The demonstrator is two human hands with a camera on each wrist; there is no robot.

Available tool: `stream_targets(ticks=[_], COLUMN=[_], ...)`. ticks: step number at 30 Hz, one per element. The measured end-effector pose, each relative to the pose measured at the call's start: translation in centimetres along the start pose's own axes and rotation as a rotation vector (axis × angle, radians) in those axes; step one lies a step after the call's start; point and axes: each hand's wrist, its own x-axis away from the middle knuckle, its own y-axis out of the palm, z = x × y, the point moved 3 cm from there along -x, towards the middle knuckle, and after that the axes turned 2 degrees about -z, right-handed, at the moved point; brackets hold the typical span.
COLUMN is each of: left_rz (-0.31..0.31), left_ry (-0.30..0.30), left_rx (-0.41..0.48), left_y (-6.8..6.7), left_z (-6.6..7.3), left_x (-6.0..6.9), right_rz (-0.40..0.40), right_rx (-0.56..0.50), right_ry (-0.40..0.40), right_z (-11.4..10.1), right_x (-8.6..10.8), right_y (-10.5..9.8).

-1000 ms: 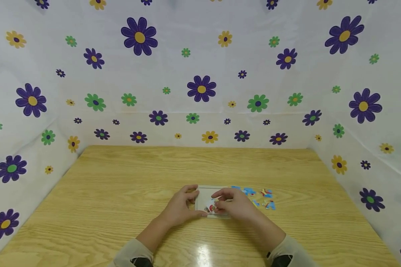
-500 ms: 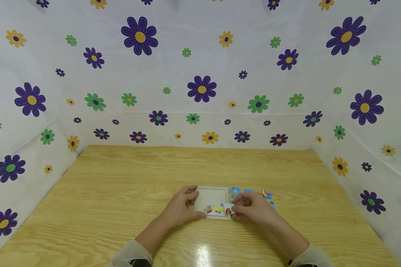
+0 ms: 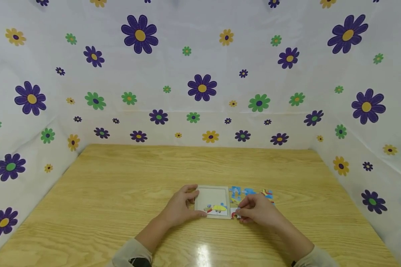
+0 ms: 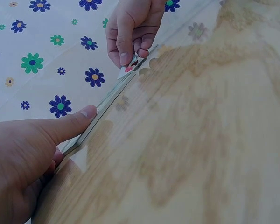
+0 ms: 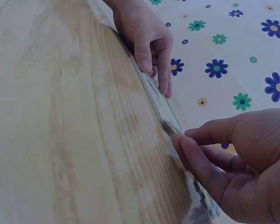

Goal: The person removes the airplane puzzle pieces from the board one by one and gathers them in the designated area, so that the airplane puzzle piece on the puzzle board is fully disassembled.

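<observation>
A shallow square jigsaw tray point(image 3: 212, 195) with a pale rim lies flat on the table in the head view. Joined pieces picturing something yellow point(image 3: 218, 208) lie along its lower edge. My left hand point(image 3: 179, 208) holds the tray's left side, the thumb at the near corner and the fingers at the far one. Just right of the tray, my right hand point(image 3: 263, 212) pinches a white and red puzzle piece point(image 3: 234, 213) between thumb and fingertips. In the right wrist view that piece point(image 5: 171, 128) shows almost edge-on, by the tray's end.
Several loose blue, yellow and red puzzle pieces point(image 3: 235, 191) lie on the wooden table point(image 3: 147, 170) right of the tray, some partly hidden by my right hand. A white flower-patterned cloth point(image 3: 173, 66) hangs behind the table and along both sides.
My right hand has moved right, from over the tray to beside it, carrying the white and red puzzle piece out. The yellow pieces came into view. My left hand stays on the tray.
</observation>
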Motion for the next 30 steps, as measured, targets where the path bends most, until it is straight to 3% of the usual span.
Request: stream_targets(ticks=[8, 15, 18, 30], left_rz=[0.0, -0.008, -0.008, 0.001], left_ry=[0.008, 0.001, 0.004, 0.009], left_rx=[-0.005, -0.001, 0.014, 0.013], left_y=[-0.2, 0.0, 0.0, -0.1], left_z=[0.5, 0.4, 0.4, 0.4], left_x=[0.1, 0.2, 0.1, 0.3], right_rz=[0.032, 0.147, 0.17, 0.077], right_rx=[0.065, 0.193, 0.2, 0.111], right_ry=[-0.004, 0.005, 0.026, -0.043], right_z=[0.2, -0.1, -0.1, -0.2], right_x=[0.0, 0.4, 0.3, -0.3], right_y=[0.1, 0.7, 0.8, 1.2])
